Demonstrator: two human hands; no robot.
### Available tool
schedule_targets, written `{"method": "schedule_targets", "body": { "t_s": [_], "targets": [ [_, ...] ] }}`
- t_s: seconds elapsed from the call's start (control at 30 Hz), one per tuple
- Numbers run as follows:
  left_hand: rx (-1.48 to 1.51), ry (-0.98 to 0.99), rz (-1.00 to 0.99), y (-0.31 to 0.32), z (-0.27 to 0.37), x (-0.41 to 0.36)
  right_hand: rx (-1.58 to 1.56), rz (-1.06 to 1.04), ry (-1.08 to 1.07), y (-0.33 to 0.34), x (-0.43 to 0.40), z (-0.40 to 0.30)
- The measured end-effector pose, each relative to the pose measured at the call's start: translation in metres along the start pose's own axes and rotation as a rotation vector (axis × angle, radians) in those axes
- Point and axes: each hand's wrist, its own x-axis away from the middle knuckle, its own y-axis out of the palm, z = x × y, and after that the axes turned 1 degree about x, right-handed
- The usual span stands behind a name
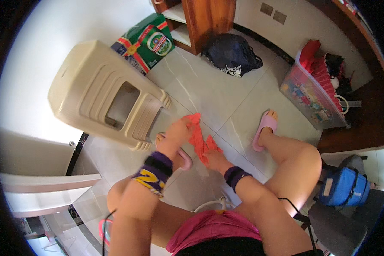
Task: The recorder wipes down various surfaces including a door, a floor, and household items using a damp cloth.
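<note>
A coral-red cloth is stretched between my two hands, above the tiled floor and between my feet. My left hand grips its upper left end; motion blurs the fingers a little. Lower and to the right, my right hand pinches the other part, with a loose corner of the cloth sticking up beside the fingers. The cloth hangs bunched and creased. On my left wrist sits a purple wristband with yellow markings, and a dark one is on my right wrist.
A beige plastic stool stands close to my left. Beyond it are a green Tsingtao carton and a wooden cabinet. A dark bag lies on the floor. At right are a filled clear plastic bin and a blue bag on a grey chair.
</note>
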Motion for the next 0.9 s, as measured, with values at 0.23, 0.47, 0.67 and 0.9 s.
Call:
{"method": "schedule_targets", "body": {
  "t_s": [0.23, 0.47, 0.67, 0.9],
  "targets": [
    [-0.101, 0.016, -0.118, 0.172, -0.088, -0.049, 0.216, 0.142, -0.125, 0.05, -0.022, 0.003],
    [-0.298, -0.095, -0.189, 0.242, -0.127, -0.081, 0.139, 0.026, -0.269, 0.041, -0.036, 0.079],
    [-0.384, -0.117, 0.04, 0.225, -0.13, -0.21, 0.137, 0.025, -0.25, -0.035, -0.139, 0.131],
    [-0.266, -0.267, 0.182, 0.217, -0.11, -0.418, 0.19, 0.279, -0.059, -0.143, -0.27, 0.207]
  ]
}}
